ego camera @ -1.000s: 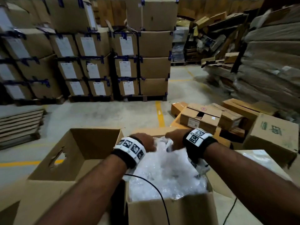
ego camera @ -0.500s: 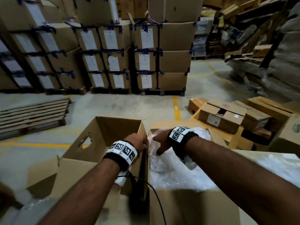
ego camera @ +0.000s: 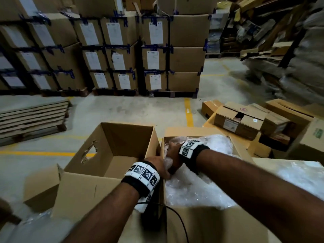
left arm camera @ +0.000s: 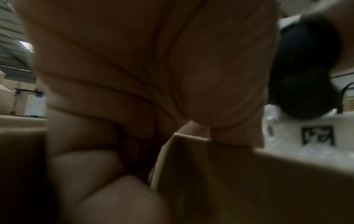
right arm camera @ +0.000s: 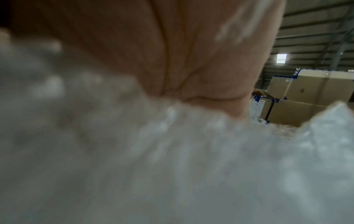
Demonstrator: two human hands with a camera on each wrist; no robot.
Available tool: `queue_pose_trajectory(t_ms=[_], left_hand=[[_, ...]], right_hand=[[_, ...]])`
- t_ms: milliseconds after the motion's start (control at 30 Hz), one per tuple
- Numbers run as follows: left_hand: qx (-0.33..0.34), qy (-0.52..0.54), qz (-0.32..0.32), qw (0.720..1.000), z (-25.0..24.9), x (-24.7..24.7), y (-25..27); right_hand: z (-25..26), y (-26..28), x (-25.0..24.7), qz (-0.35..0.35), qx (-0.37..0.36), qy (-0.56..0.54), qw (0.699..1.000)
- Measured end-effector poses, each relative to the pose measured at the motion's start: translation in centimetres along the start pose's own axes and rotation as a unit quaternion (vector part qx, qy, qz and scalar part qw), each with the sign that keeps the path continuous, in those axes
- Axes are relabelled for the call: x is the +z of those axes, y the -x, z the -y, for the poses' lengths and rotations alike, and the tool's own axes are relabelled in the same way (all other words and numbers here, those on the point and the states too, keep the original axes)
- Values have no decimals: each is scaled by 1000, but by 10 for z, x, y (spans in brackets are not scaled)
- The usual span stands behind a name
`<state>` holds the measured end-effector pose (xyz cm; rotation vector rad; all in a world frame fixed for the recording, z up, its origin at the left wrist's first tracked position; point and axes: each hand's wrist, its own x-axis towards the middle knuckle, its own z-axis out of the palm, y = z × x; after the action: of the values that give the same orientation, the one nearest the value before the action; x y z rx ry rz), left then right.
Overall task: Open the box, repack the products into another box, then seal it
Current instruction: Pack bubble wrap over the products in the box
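1. Two open cardboard boxes are set side by side, walls touching; the empty box [ego camera: 112, 155] stands to the left of the filled box [ego camera: 210, 223], which is taken as the landmark.
2. The filled box is packed to its rim with clear plastic-wrapped products [ego camera: 192, 192]; single items cannot be told apart in the crinkled film.
3. The left hand [ego camera: 157, 166] is placed at the left wall of the filled box, where the two boxes meet. In the left wrist view its fingers [left arm camera: 91, 166] are seen curled over the cardboard edge, with the thumb on the other side, so the wall is gripped.
4. The right hand [ego camera: 172, 155] is lowered into the far left corner of the filled box, just beyond the left hand and touching the plastic. In the right wrist view only the palm above blurred white film [right arm camera: 172, 159] is shown; whether the fingers are closed on the film cannot be told.
5. A torn hand-hole is seen in the left wall of the empty box, and its near flap is folded outward.
6. A black cable [ego camera: 177, 216] is draped over the near wall of the filled box.
7. Smaller cartons [ego camera: 238, 120] lie on the floor to the right of and beyond the filled box.
8. Stacked labelled cartons on pallets [ego camera: 154, 55] stand well beyond the filled box.
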<state>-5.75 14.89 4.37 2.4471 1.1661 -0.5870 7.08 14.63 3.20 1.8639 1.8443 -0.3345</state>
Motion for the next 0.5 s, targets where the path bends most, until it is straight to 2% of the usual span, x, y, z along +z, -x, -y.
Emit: queue_pose_trajectory(t_ms=[67,200,267,300,367,433,500], left_hand=[[-20,-6,7,1000,1,-2,-3],[-41,2,33,999,-4,-4,-11],[-44,-1,32,998,-6,-4,-12],[-43,-7,30,999,-7,-2,-13],[-41,-19,19,999,-7,1,-13],[-47,-18,4,999,-4,5,-15],[-54,-17,3,998,-3,9,-17]], right_hand=[[-7,25,-23,5,-30,1,1000],[-17,42,-39,1,-71,-48,996],[-11,39,-32,47,-72,-53,995],[-7,35,-26,78,-66,-49,994],[-2,23,-15,90,-31,-36,995],[-4,4,-5,47,20,-12,999],[-14,-33,16,-2,68,-58,996]])
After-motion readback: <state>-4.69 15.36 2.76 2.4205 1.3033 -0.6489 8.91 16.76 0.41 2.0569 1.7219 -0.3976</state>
